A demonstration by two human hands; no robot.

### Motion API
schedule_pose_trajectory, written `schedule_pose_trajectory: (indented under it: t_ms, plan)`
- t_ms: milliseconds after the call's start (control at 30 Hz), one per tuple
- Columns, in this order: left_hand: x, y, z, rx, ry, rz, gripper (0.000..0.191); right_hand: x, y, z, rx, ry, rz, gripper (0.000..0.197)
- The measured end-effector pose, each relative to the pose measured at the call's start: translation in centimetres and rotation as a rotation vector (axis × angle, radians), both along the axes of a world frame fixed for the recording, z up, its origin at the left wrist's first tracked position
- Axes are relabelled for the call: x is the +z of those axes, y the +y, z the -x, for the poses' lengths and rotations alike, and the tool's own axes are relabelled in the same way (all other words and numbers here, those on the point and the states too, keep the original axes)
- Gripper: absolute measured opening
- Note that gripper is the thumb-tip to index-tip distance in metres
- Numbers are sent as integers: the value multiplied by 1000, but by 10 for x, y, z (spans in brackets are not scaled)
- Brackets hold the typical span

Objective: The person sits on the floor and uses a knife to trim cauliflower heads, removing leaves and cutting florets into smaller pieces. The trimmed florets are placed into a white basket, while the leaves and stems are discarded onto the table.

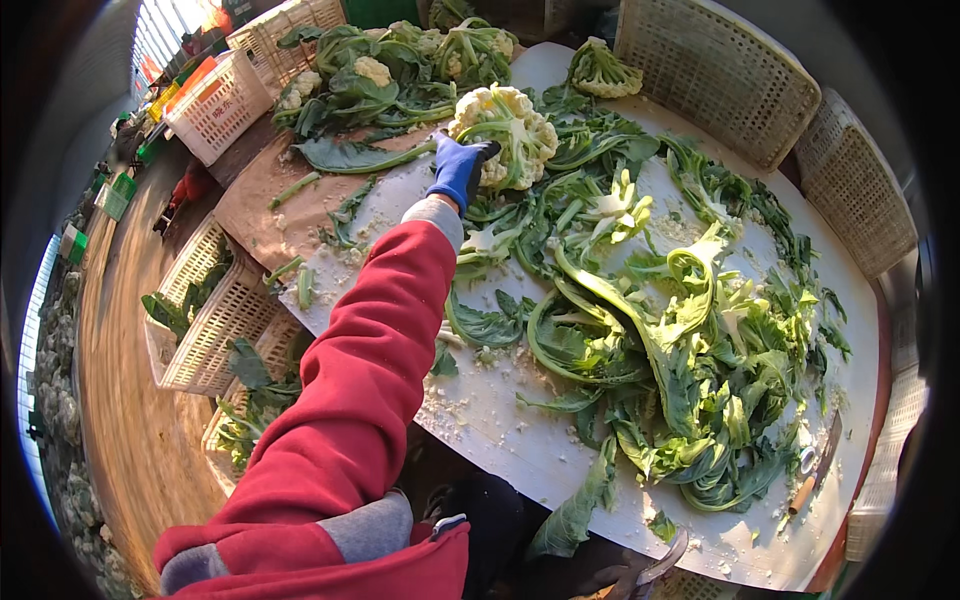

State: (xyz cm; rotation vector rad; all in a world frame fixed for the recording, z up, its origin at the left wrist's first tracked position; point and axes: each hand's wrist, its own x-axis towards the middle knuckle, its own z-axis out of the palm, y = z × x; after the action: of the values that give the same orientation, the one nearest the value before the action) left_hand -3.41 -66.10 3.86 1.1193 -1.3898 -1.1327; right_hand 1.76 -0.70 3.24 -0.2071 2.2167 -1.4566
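Observation:
My left hand [459,166], in a blue and black glove, grips a cauliflower head [517,139] at the far side of the white tabletop [480,420]. The head's stem and cut leaf ribs face up. Cut leaves [675,360] lie heaped to the right of the red sleeve, with a trimmed stalk piece [621,210] among them. A curved metal blade [666,555] juts up past the near table edge. Beside it, a dark shape at the bottom rim is possibly my right hand; shadow and the frame edge obscure it.
More leafy cauliflowers [397,67] are piled at the back left. One head [604,71] sits at the back. A wooden-handled knife [817,465] lies at the right edge. Plastic crates [720,75] line the right side; crates with leaves [217,337] stand lower left.

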Motion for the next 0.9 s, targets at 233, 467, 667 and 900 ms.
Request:
schedule_pose_trajectory:
  t_ms: [233, 467, 667, 900]
  plan:
    - [-12, -6, -23, -234, 542, -445, 54, 10, -1, -12, -1, 73, 159, 76]
    - [104, 94, -80, -651, 521, 70, 26, 13, 18, -27, -302, -153, 328, 34]
    - [136, 347, -83, -900, 107, 285, 45, 47, 52, -26, -383, -114, 619, 37]
    - [85, 609, -49, -1632, -90, -238, 75, 16, 180, -39, -662, -20, 836, 52]
